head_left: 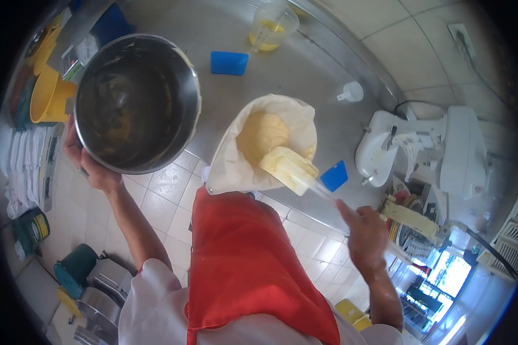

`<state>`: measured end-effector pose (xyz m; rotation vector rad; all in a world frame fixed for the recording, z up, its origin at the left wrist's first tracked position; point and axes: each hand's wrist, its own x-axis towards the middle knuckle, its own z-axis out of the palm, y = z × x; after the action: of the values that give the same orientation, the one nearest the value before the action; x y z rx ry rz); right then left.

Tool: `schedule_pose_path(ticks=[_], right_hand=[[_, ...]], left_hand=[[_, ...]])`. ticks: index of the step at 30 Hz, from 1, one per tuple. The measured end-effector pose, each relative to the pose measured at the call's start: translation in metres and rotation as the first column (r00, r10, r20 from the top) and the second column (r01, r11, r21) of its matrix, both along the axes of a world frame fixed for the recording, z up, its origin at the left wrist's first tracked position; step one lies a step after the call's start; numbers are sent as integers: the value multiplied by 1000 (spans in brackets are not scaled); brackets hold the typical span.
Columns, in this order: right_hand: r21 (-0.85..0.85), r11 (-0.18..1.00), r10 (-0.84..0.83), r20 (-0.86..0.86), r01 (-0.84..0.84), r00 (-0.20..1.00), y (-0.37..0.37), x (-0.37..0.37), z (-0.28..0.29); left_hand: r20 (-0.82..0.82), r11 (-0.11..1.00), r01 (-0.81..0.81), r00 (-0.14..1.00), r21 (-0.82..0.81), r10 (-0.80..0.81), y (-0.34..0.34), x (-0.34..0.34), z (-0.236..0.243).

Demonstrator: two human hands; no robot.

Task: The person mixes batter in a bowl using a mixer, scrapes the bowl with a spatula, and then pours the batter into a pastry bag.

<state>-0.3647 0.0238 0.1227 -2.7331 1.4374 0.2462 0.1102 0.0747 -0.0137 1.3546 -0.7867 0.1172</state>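
My left hand grips the lower left side of a steel mixing bowl, which is tipped so its inside shows, smeared with thin batter. My right hand is closed round the handle of a large spatula; its pale blade is coated with batter. That blade is over the near right rim of a cream cloth piping bag, spread wide at the table's front edge. Pale yellow batter lies inside the bag. What holds the bag upright is hidden.
On the steel table lie a blue scraper, a second blue scraper and a small white measuring cup. A clear jug with yellow liquid stands at the back. A white stand mixer is at right, yellow containers at left.
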Motion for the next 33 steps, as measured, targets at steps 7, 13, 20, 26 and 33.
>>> schedule_pose_path(ticks=[7, 13, 20, 26, 33], right_hand=[[-65, 997, -51, -86, 46, 995, -3, -16, 87], [-51, 996, 86, 225, -77, 971, -26, 38, 67], [-63, 956, 272, 559, -287, 783, -50, 182, 24], [88, 893, 397, 303, -441, 866, -45, 285, -28], [-204, 882, 464, 545, -426, 698, -52, 261, 14]], left_hand=[[-213, 994, 45, 975, -100, -65, 22, 16, -13], [-194, 992, 11, 981, 123, 13, 29, 10, 37], [-352, 986, 169, 923, 6, -156, 44, -11, 72], [-289, 947, 308, 902, -88, -320, 57, -44, 82], [-119, 926, 359, 921, -116, -372, 72, -44, 71]])
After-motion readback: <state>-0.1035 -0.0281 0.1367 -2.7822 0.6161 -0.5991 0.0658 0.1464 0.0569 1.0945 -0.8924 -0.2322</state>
